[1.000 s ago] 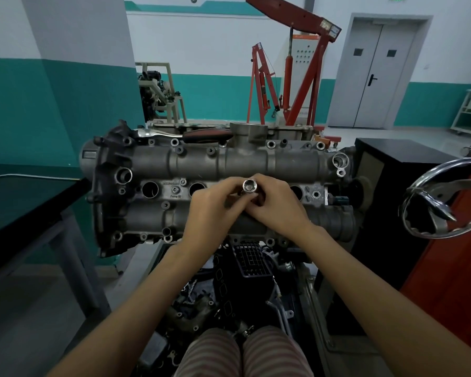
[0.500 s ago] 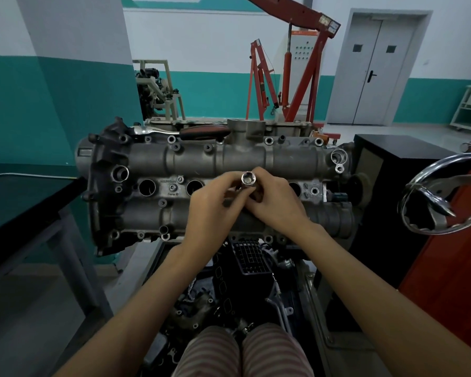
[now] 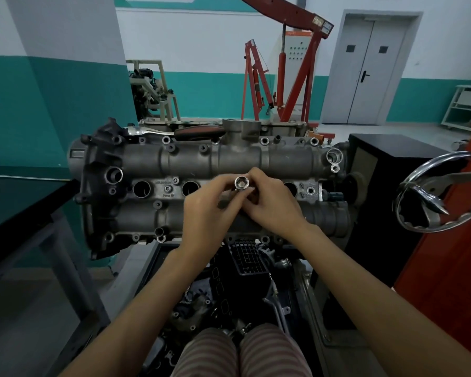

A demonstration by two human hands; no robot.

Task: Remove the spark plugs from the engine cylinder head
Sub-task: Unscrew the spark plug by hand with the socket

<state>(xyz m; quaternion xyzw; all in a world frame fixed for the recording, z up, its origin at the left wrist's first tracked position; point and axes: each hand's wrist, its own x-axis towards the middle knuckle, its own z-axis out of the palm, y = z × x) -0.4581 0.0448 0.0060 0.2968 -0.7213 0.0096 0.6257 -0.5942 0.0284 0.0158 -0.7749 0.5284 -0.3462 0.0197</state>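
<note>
A grey engine cylinder head (image 3: pixel 256 159) stands in front of me with a row of round spark plug wells; open wells show at the left (image 3: pixel 142 189) and the right (image 3: pixel 291 188). Over a well near the middle, both hands hold a shiny socket (image 3: pixel 241 183) whose open end faces me. My left hand (image 3: pixel 210 213) pinches it from the left, my right hand (image 3: pixel 269 205) from the right. What sits under the socket is hidden by the fingers.
A ratchet with a dark red handle (image 3: pixel 193 131) lies along the head's top edge. A dark bench (image 3: pixel 17 208) is at the left, a black cabinet (image 3: pixel 386 170) and a chrome handwheel (image 3: pixel 441 191) at the right, a red engine crane (image 3: pixel 288 63) behind.
Both hands keep hold of the socket at the same well. The fingers have shifted slightly around it; the view has drifted a little.
</note>
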